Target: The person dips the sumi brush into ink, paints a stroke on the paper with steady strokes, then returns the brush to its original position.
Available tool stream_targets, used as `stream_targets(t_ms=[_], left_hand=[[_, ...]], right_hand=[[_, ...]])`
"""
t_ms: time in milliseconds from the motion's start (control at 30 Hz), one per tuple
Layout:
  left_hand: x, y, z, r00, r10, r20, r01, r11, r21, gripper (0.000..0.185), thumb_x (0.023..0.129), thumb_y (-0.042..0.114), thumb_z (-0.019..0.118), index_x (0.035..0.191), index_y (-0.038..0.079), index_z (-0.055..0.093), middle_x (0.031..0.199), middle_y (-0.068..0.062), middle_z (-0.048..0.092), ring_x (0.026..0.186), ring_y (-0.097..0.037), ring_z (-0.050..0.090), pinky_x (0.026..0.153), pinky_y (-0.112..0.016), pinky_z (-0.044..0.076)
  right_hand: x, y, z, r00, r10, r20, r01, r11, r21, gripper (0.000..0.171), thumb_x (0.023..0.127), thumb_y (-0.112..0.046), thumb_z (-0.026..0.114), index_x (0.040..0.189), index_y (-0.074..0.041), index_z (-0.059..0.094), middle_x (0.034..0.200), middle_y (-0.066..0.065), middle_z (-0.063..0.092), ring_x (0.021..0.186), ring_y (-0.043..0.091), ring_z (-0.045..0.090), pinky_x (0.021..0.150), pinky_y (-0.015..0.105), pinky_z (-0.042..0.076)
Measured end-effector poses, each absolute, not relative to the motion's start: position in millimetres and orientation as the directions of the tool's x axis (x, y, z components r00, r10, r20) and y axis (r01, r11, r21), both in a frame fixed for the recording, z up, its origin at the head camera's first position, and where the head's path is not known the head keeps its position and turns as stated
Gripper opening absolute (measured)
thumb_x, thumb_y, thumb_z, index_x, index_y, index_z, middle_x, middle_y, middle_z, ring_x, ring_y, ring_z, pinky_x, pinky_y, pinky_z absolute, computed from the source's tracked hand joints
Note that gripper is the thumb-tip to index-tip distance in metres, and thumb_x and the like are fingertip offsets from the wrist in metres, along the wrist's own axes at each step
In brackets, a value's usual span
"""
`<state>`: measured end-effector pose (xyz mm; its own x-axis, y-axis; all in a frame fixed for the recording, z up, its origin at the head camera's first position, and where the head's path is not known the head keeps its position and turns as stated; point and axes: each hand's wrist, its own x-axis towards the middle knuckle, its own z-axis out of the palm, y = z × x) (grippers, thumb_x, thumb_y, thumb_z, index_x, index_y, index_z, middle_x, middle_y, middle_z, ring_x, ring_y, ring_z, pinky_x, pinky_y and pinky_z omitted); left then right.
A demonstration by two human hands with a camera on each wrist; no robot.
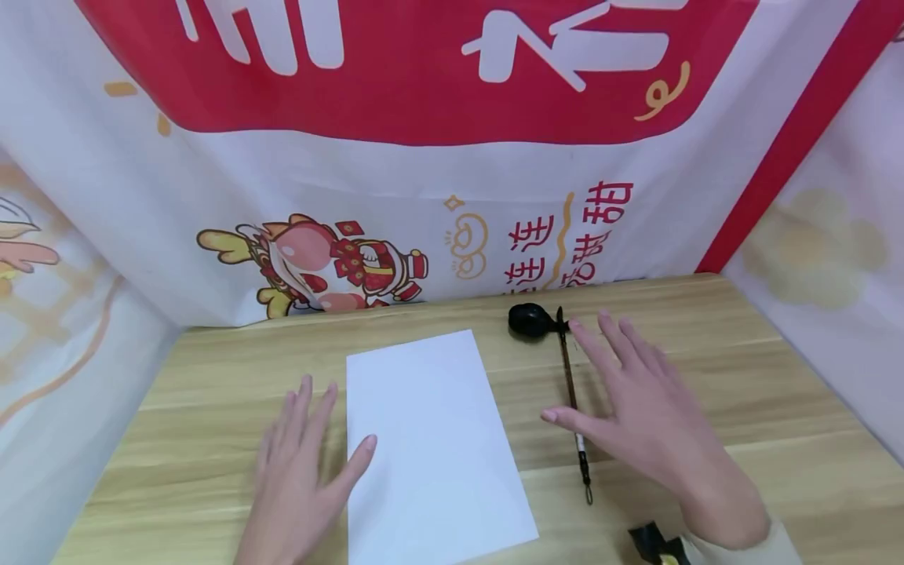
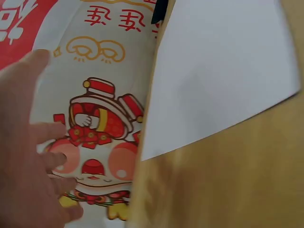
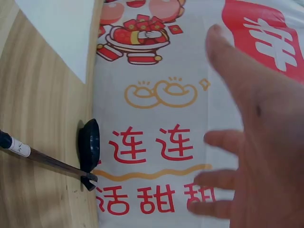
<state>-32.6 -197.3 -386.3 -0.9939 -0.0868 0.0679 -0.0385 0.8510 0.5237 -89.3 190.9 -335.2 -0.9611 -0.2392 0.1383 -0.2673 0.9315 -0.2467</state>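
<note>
While both hands (image 1: 304, 463) (image 1: 628, 408) hover spread and empty, the brush (image 1: 570, 392) seems partly hidden under the right.

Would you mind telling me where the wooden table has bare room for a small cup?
Bare wood lies right of the right hand, and between the white paper sheet and the banner. It is crowded around the black ink dish and brown calligraphy brush.

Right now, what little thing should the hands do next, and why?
Probably lower the right hand and pick up the brush. That hand hovers open just above it, the brush lies beside the blank paper with its tip at the ink dish, and the left hand rests at the paper's edge.
</note>
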Motion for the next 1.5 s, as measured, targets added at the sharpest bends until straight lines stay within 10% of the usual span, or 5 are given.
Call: stream_targets(t_ms=[200,433,700,1367,1500], left_hand=[[-21.9,-192.3,-392.5,-0.978,-0.196,0.065,-0.072,0.618,0.783,0.069,0.103,0.046,0.073,0.164,0.030,0.045,0.179,0.010,0.024,0.165,-0.040,0.027,0.121,-0.080,0.027],[-19.4,-191.6,-397.8,-0.917,-0.352,0.187,0.024,0.420,0.907,0.045,0.098,0.013,0.080,0.141,0.018,0.068,0.156,0.007,0.061,0.142,-0.005,0.056,0.112,-0.009,0.044],[-20.2,-192.6,-420.7,-0.952,-0.285,0.109,0.025,0.284,0.959,0.044,0.094,0.002,0.081,0.136,0.003,0.068,0.148,0.000,0.066,0.129,-0.003,0.066,0.105,-0.014,0.053],[-25.7,-198.7,-457.3,-0.977,-0.080,0.197,0.118,0.566,0.816,0.034,0.078,0.013,0.097,0.106,0.027,0.083,0.147,0.007,0.067,0.139,0.006,0.050,0.112,-0.001,0.031],[-24.9,-199.4,-455.6,-0.989,-0.028,0.145,0.097,0.615,0.782,0.039,0.079,0.019,0.097,0.114,0.029,0.082,0.151,0.007,0.065,0.148,-0.018,0.049,0.121,-0.027,0.033]], right_hand=[[-83.2,194.9,-340.9,-0.943,-0.243,0.226,-0.316,0.866,-0.388,0.105,0.089,-0.073,0.075,0.172,-0.032,0.026,0.177,0.018,0.029,0.157,0.051,0.036,0.114,0.080,0.037],[-82.3,195.9,-353.3,-0.907,-0.243,0.343,-0.395,0.772,-0.498,0.096,0.088,-0.051,0.088,0.167,-0.035,0.037,0.174,0.006,0.041,0.158,0.042,0.040,0.116,0.076,0.040],[-89.4,204.4,-370.8,-0.844,-0.235,0.483,-0.514,0.615,-0.598,0.081,0.081,-0.013,0.096,0.152,-0.023,0.060,0.150,0.007,0.066,0.133,0.013,0.064,0.100,0.013,0.055],[-103.5,223.0,-409.4,-0.950,-0.301,0.080,-0.215,0.447,-0.869,0.047,0.087,-0.002,0.084,0.132,-0.011,0.072,0.132,0.013,0.072,0.109,0.033,0.075,0.091,0.029,0.063],[-104.8,221.8,-416.6,-0.953,-0.299,0.055,-0.187,0.433,-0.882,0.051,0.084,0.003,0.084,0.131,-0.010,0.072,0.137,0.015,0.070,0.102,0.030,0.075,0.084,0.029,0.064]])
